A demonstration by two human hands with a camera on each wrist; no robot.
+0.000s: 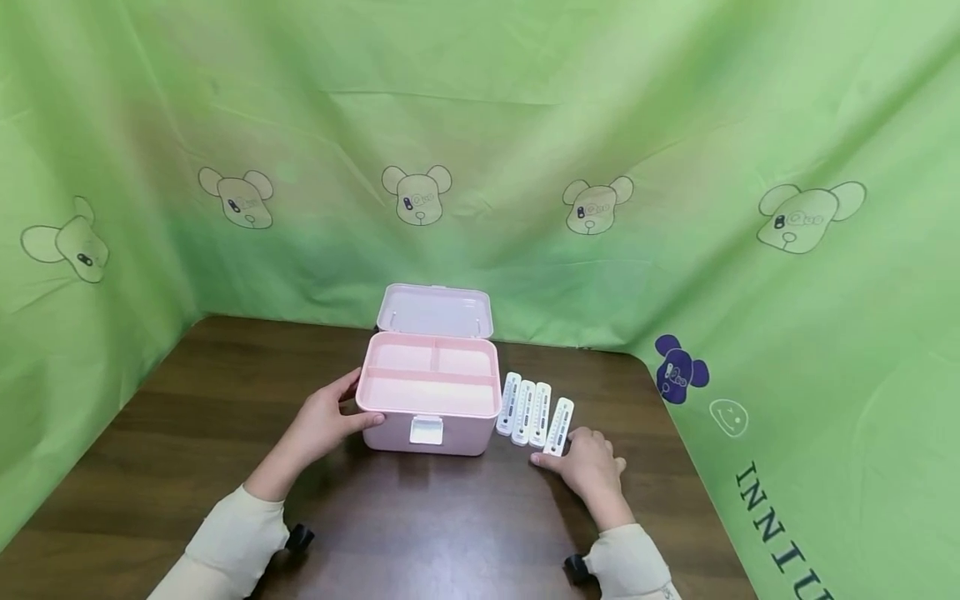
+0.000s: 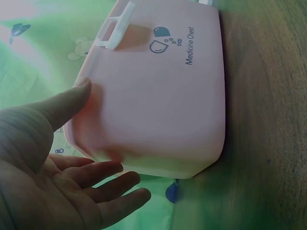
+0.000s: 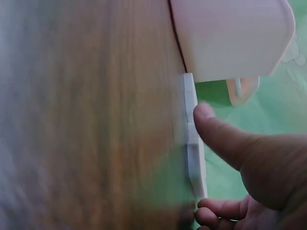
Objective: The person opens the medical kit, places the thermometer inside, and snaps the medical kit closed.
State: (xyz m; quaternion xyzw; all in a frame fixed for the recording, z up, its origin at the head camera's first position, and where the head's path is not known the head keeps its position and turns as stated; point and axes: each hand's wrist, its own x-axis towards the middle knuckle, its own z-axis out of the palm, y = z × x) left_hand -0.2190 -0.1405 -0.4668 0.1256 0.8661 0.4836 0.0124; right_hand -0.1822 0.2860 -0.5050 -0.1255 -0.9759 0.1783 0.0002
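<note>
Sleeves (image 1: 236, 537) closest. My L hand (image 1: 328, 418): thumb on box (image 1: 465, 430) corner, fingers loose. R hand (image 1: 591, 463): thumb/fingers apart abt. end strip (image 1: 559, 423). I rec. light edge pinch, box steady.

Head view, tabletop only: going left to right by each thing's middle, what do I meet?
Left hand → open pink box → three white strips in a row → a fourth white strip → right hand.
</note>
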